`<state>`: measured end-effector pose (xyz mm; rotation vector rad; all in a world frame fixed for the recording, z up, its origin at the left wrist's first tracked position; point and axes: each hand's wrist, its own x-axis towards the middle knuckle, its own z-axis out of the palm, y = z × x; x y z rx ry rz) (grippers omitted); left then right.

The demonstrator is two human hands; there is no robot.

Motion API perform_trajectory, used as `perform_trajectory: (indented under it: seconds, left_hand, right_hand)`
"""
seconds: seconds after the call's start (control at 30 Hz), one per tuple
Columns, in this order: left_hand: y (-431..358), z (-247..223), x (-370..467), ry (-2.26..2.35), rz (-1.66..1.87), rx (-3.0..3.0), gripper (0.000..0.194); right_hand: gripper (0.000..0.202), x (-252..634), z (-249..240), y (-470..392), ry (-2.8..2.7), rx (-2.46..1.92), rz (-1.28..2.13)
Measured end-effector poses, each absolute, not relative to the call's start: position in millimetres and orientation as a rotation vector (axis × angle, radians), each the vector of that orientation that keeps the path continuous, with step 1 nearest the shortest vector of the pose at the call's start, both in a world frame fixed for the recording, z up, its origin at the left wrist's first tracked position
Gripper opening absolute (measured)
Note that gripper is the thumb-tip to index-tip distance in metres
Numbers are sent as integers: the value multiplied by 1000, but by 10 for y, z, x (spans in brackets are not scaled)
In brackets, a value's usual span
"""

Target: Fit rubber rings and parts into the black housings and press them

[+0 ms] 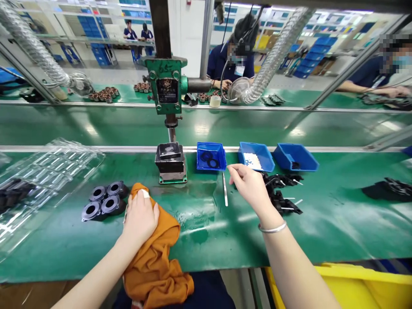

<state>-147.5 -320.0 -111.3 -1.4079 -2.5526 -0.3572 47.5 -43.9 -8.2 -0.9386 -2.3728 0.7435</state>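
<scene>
Worktop (196, 255): grn, smooth, glossy. Cloth (161, 240): orange, matt, soft, wrinkled. Blue bins (305, 165): plastic, semi-gloss. Tray (61, 165): clr plastic, shiny, ridged. Press head (165, 65): grn-painted metal, worn. Bangle (273, 229): polished metal. Ducts (273, 53): silvery, ribbed, crinkled.

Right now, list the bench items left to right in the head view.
Clear trays, grey-topped round parts, press block, bin of black rings, bin of white pieces, rightmost blue bin, far-right black pile.

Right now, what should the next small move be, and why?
Probably slide the orange cloth a little right, over the wet-looking patch on the green bench: the left hand rests on the cloth, and the patch lies just beside it.
</scene>
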Motion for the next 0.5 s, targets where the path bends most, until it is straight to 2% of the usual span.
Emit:
perform_trajectory:
  seconds: [0.17,0.27,0.5]
  left_hand:
    - [-2980,-1026,-779,-2392,-341,-1878,55]
    - [-2622,-970,-660,-2282,-392,-2118,61]
    - [-1849,-1059,-1144,-2028,-722,-2381,44]
  right_hand:
    - [32,442,-163,-546,-2305,-894,886]
    - [36,404,-180,-561,-2271,-861,950]
    - [34,538,-190,-810,-2215,-853,997]
